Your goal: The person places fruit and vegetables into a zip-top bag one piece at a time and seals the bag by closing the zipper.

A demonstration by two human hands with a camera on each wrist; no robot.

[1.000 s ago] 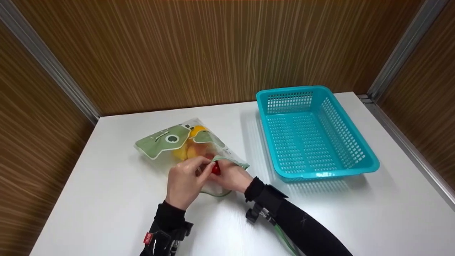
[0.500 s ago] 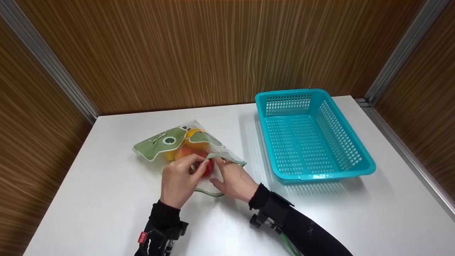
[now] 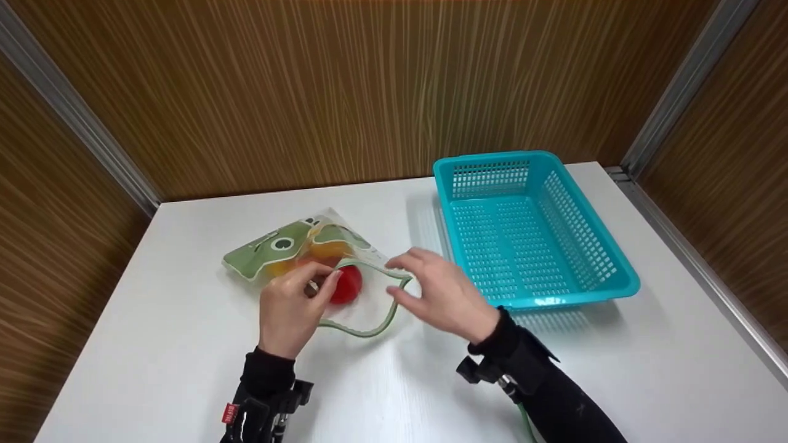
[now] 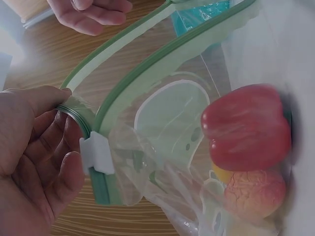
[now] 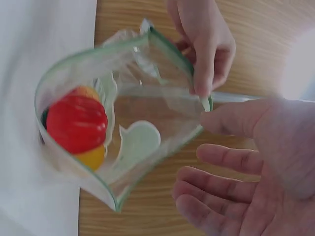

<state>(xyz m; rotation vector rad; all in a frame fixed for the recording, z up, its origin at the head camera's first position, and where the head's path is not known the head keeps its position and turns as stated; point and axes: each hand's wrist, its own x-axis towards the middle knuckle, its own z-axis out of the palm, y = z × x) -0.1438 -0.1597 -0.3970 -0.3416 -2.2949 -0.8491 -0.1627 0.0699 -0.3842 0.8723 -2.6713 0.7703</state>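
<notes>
My left hand (image 3: 289, 314) pinches the green zip rim of a clear zip bag (image 3: 252, 255) printed with a green cartoon face. The bag's mouth gapes toward me. Just inside lies a red bell pepper (image 3: 348, 284), with an orange fruit (image 3: 329, 248) behind it. A peach-coloured, wrinkled fruit (image 4: 256, 194) shows under the pepper in the left wrist view. On the rim, a white slider (image 4: 97, 152) sits close to my left fingers. My right hand (image 3: 446, 295) holds nothing, its fingers spread beside the mouth's right corner and apparently apart from the rim.
A turquoise perforated basket (image 3: 443, 191) stands on the white table (image 3: 166, 307), right of the bag and just behind my right hand. Wood-grain panels (image 3: 295, 92) close off the back and both sides.
My right hand has come out of the bag's mouth and moved right, leaving the rim. The mouth has spread wider, showing the pepper. My left hand keeps its pinch, shifted slightly left.
</notes>
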